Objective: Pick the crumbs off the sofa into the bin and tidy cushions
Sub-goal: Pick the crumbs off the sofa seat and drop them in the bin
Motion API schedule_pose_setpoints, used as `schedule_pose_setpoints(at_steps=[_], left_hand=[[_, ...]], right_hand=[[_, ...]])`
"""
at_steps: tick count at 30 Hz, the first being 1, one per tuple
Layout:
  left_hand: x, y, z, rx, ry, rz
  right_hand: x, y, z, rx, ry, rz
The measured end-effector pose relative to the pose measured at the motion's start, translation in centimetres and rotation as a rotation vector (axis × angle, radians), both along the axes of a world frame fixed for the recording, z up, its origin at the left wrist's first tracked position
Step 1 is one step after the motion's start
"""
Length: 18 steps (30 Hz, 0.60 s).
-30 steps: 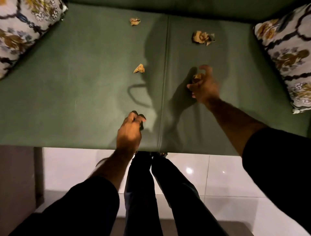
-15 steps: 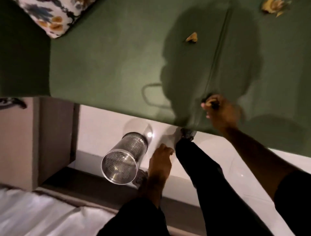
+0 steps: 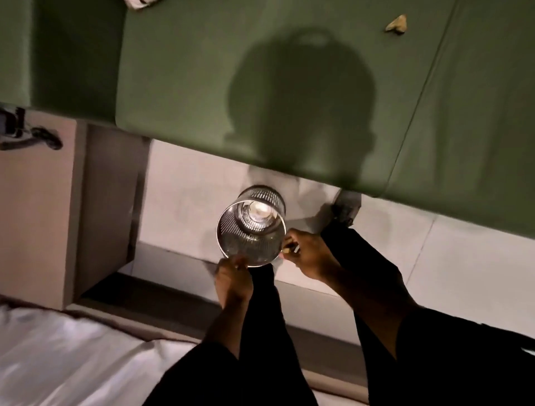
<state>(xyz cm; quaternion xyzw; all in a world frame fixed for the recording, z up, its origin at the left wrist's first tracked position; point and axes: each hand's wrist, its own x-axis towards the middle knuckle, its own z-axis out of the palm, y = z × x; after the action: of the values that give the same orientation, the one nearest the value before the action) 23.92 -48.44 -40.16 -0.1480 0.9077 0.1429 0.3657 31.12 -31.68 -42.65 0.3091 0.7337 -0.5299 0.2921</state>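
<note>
One crumb [image 3: 396, 23] shows on the sofa [image 3: 202, 72], far beyond either hand, so the picking looks unfinished; cushions seem untouched, only a corner of one [image 3: 139, 3] peeking in. Both hands meet at the bin [image 3: 251, 231], a shiny ribbed metal cylinder on glossy tile. The right hand [image 3: 304, 255], just beside the rim, has fingers pinched on a small pale scrap [image 3: 289, 249]. The left hand [image 3: 233, 275] curls at the near rim; whether it grips anything I cannot tell.

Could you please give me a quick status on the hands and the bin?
Left hand and right hand at bin rim, right fingers pinching a crumb. One crumb on sofa. Nothing blocking.
</note>
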Motion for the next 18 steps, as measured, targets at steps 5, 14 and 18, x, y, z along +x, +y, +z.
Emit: schedule_pose_setpoints(at_steps=[5,14,18], left_hand=[[-3.6,0.0,-4.0,0.136,-0.012,-0.06],[-4.6,0.0,-5.5,0.246,-0.062,-0.14],[-4.8,0.9,-4.0,0.172,-0.095,-0.147]], right_hand=[[-3.4,-3.8,-2.1,0.087,-0.146,-0.15],[-4.4,-5.2,-3.4,0.142,-0.167,-0.254],[-3.2,-2.4,-1.9,0.098,-0.123,-0.248]])
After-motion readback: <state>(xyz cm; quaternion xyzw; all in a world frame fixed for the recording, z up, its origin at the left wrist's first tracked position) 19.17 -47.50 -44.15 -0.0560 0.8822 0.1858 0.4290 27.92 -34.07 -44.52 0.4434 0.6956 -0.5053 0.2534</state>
